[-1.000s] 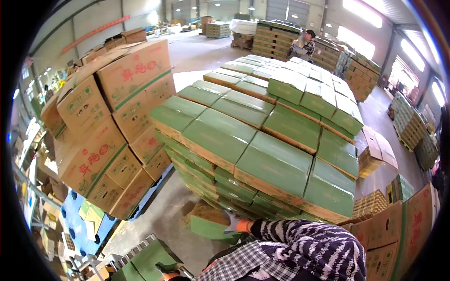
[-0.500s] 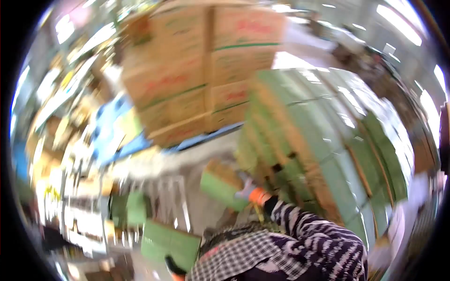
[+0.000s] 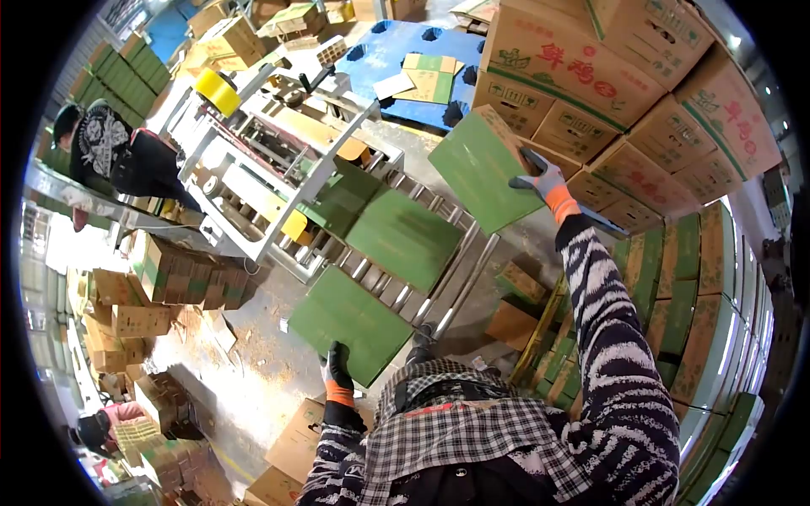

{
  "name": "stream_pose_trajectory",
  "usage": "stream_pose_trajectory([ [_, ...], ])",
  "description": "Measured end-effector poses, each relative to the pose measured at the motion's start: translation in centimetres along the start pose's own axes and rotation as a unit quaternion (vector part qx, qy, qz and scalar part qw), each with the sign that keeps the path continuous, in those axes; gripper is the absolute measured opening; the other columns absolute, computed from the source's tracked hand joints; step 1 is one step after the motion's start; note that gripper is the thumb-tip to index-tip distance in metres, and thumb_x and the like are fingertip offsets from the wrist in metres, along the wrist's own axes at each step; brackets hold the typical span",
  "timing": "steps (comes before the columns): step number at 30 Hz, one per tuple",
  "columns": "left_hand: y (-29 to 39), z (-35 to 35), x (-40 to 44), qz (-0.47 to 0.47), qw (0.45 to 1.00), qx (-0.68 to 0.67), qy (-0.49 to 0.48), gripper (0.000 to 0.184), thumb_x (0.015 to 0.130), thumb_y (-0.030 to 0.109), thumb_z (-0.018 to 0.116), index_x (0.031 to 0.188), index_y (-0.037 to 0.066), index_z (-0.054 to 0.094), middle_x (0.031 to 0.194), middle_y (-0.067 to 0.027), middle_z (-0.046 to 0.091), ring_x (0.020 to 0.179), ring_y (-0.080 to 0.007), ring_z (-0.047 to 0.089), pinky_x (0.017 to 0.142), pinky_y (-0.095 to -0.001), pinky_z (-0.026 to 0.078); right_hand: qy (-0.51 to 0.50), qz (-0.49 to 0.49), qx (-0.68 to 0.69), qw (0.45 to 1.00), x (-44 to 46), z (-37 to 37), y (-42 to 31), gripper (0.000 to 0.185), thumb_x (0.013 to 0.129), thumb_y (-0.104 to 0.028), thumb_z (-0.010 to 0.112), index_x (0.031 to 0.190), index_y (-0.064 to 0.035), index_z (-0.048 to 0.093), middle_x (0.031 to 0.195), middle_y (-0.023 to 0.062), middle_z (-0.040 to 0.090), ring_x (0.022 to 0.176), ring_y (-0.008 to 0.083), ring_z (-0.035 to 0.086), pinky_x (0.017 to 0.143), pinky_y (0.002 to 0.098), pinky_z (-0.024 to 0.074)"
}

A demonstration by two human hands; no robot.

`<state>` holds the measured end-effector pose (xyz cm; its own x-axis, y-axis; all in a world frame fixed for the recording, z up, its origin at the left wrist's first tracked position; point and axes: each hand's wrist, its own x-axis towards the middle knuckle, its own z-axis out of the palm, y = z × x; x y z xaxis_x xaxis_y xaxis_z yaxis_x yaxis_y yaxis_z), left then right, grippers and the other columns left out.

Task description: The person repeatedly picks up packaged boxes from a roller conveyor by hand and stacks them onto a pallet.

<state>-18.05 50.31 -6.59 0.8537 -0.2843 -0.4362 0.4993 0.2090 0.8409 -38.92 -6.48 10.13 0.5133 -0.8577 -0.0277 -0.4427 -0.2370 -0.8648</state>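
My left hand (image 3: 337, 371), in a dark-palmed glove with an orange cuff, grips the near edge of a green box (image 3: 350, 325) beside the roller conveyor. My right hand (image 3: 544, 181), in a grey glove with an orange cuff, is closed on the right edge of another green box (image 3: 483, 169), held tilted above the conveyor's far right end. Between the two, a third green box (image 3: 403, 239) lies on the rollers (image 3: 456, 291), with one more green box (image 3: 342, 198) behind it at the machine's outlet.
A taping machine (image 3: 253, 169) with a yellow roll stands behind the conveyor. Large cartons (image 3: 582, 67) rise at the upper right by a blue pallet (image 3: 371, 63); stacked green boxes (image 3: 683, 278) stand at right. Two people (image 3: 114, 156) work at left. Loose cartons (image 3: 295, 438) sit by my left arm.
The view has swung left onto the conveyor. My right hand has lifted its green box from beside the stack to above the rollers. My left hand's green box now shows beside the conveyor.
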Motion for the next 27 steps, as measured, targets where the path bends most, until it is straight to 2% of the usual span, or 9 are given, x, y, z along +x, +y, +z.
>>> stream_pose_trajectory([
  [6, -1.6, 2.3, 1.2, -0.065, 0.995, 0.048, -0.065, 0.04, 0.081, 0.014, 0.067, 0.116, 0.008, 0.047, 0.092, -0.0057, 0.059, 0.083, -0.0189, 0.059, 0.074, -0.0325, 0.05, -0.05, 0.055, 0.017, 0.997, -0.1, 1.2, 4.9, 0.081, 0.055, -0.03, 0.086, 0.125, -0.0048, 0.054, 0.118, 0.01, 0.06, 0.109, 0.017, 0.054, 0.093, 0.0296, 0.0422],
  [9, -3.2, 0.8, 1.0, -0.088, 0.989, 0.068, -0.101, 0.041, 0.084, 0.016, 0.065, 0.119, 0.005, 0.048, 0.101, -0.0079, 0.06, 0.094, -0.0209, 0.059, 0.082, -0.0346, 0.049, -0.118, 0.178, 0.022, 0.977, -6.5, -0.7, 4.2, 0.059, 0.066, -0.024, 0.081, 0.116, -0.0001, 0.06, 0.106, 0.0067, 0.065, 0.093, 0.0156, 0.061, 0.085, 0.0289, 0.0472],
  [13, -3.6, -4.4, 3.0, -0.224, 0.956, 0.151, -0.113, 0.038, 0.092, 0.017, 0.051, 0.124, -0.003, 0.05, 0.123, -0.0137, 0.055, 0.114, -0.0241, 0.052, 0.101, -0.0343, 0.038, -0.116, 0.254, 0.227, 0.933, -17.9, -1.4, 22.0, 0.037, 0.079, -0.026, 0.069, 0.105, 0.0003, 0.065, 0.098, 0.0058, 0.067, 0.086, 0.0143, 0.062, 0.082, 0.0298, 0.0487],
  [14, -2.1, -5.2, 3.1, -0.064, 0.901, 0.344, -0.257, 0.034, 0.091, 0.01, 0.048, 0.122, -0.004, 0.05, 0.122, -0.0146, 0.054, 0.114, -0.0243, 0.052, 0.101, -0.0345, 0.038, -0.095, 0.274, 0.214, 0.933, -21.6, -2.0, 23.3, 0.035, 0.081, -0.026, 0.066, 0.103, 0.0009, 0.065, 0.098, 0.0059, 0.067, 0.087, 0.014, 0.062, 0.082, 0.0299, 0.0486],
  [15, 0.1, -4.9, 2.9, 0.12, 0.771, 0.489, -0.39, 0.031, 0.09, 0.003, 0.046, 0.12, -0.004, 0.051, 0.122, -0.0155, 0.054, 0.114, -0.0246, 0.051, 0.101, -0.0346, 0.038, -0.073, 0.294, 0.201, 0.932, -25.3, -2.7, 24.6, 0.033, 0.084, -0.026, 0.064, 0.102, 0.0015, 0.066, 0.098, 0.006, 0.067, 0.088, 0.0136, 0.062, 0.083, 0.03, 0.0485],
  [16, 0.5, -4.9, 3.2, 0.044, 0.824, 0.394, -0.405, 0.034, 0.092, 0.012, 0.045, 0.123, -0.002, 0.049, 0.124, -0.0146, 0.052, 0.114, -0.0241, 0.05, 0.1, -0.0345, 0.039, -0.058, 0.317, 0.192, 0.927, -27.3, -3.8, 19.9, 0.038, 0.082, -0.026, 0.066, 0.107, 0.0016, 0.063, 0.099, 0.0057, 0.066, 0.088, 0.0126, 0.061, 0.081, 0.0297, 0.0478],
  [18, 6.7, 2.8, 0.3, -0.184, 0.796, 0.401, -0.413, 0.064, 0.092, 0.027, 0.053, 0.143, 0.003, 0.022, 0.146, -0.0137, 0.029, 0.135, -0.0235, 0.026, 0.112, -0.0314, 0.012, 0.011, 0.306, 0.222, 0.926, -31.7, -5.6, 13.2, 0.047, 0.08, -0.026, 0.067, 0.117, 0.0014, 0.058, 0.102, 0.005, 0.065, 0.089, 0.0116, 0.059, 0.08, 0.0291, 0.0465],
  [23, 7.1, 10.9, 2.9, -0.25, 0.856, 0.306, -0.334, 0.053, 0.09, 0.04, 0.049, 0.128, 0.002, 0.046, 0.123, -0.0096, 0.051, 0.111, -0.0239, 0.047, 0.095, -0.0372, 0.037, 0.203, 0.184, 0.251, 0.928, -41.8, -11.5, -0.2, 0.061, 0.078, -0.024, 0.069, 0.129, 0.0007, 0.047, 0.118, 0.0043, 0.058, 0.102, 0.0113, 0.053, 0.088, 0.0277, 0.0435],
  [27, 9.3, 22.9, 3.8, -0.228, 0.827, 0.222, -0.463, 0.052, 0.091, 0.038, 0.047, 0.128, 0.002, 0.046, 0.127, -0.0109, 0.049, 0.115, -0.0266, 0.046, 0.1, -0.0399, 0.035, 0.347, 0.119, 0.286, 0.885, -51.0, -15.4, -5.5, 0.071, 0.071, -0.015, 0.072, 0.134, 0.0007, 0.042, 0.124, 0.0061, 0.054, 0.11, 0.013, 0.05, 0.093, 0.0288, 0.0411],
])
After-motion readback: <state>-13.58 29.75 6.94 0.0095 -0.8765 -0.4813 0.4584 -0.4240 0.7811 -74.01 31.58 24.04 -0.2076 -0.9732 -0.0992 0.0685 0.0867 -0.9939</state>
